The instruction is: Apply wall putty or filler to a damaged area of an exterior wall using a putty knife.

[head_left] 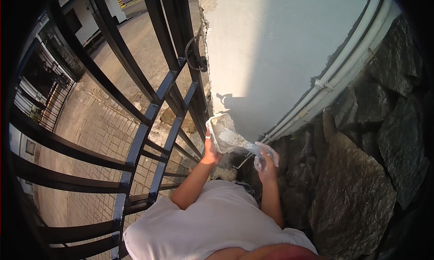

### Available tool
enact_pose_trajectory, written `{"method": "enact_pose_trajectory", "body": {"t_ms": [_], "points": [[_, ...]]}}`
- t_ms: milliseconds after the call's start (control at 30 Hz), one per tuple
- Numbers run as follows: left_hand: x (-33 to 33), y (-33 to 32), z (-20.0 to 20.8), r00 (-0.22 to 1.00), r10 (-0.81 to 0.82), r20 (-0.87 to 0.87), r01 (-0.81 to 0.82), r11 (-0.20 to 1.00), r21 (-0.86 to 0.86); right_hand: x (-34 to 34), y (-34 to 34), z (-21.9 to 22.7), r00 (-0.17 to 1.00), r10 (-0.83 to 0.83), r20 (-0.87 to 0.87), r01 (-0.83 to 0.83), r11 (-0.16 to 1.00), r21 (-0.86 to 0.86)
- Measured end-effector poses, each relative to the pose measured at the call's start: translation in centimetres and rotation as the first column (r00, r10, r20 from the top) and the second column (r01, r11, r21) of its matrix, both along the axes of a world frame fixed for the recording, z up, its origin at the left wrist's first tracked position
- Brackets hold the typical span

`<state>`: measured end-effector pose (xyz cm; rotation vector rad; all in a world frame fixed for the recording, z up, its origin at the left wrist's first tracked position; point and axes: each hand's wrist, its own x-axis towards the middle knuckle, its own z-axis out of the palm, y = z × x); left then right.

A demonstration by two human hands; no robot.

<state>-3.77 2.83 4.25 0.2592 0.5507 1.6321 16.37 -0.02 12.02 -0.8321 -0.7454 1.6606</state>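
Observation:
My left hand (211,150) grips the side of a small white tub (212,135), tilted so its inside faces me. Thick white paste coats the inside of the tub. In my right hand (267,163) is the handle of a putty knife (231,138), smeared white all over. Its broad end rests in or just over the tub; I cannot tell whether it touches the paste. Whitish smears or a thin film cover my right fingers. Both hands are close to the lower end of a pale plastered wall (280,47).
A black metal gate (156,99) stands close on my left, with a paved driveway (97,124) beyond its bars. White pipes (337,72) run down the wall's right edge. Large dark rocks (355,192) rise on my right. A dark cable (192,52) loops by the gate post.

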Motion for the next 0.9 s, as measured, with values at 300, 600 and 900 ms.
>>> {"method": "enact_pose_trajectory", "body": {"t_ms": [300, 600, 900], "points": [[0.0, -0.3, 1.6, 0.999, -0.033, -0.003, 0.033, 0.996, 0.087, -0.6, -0.2, 0.8, 0.999, 0.035, 0.009, -0.035, 0.999, 0.007], [-2.1, -0.1, -3.0, 0.996, 0.017, 0.091, -0.017, 1.000, -0.004, -1.7, -0.7, -0.8, 0.998, -0.066, -0.021, 0.066, 0.998, -0.008], [-4.3, -0.9, -5.6, 0.993, 0.099, 0.061, -0.091, 0.989, -0.116, -2.8, -1.2, -2.0, 0.935, -0.126, 0.332, 0.060, 0.977, 0.204]]}}
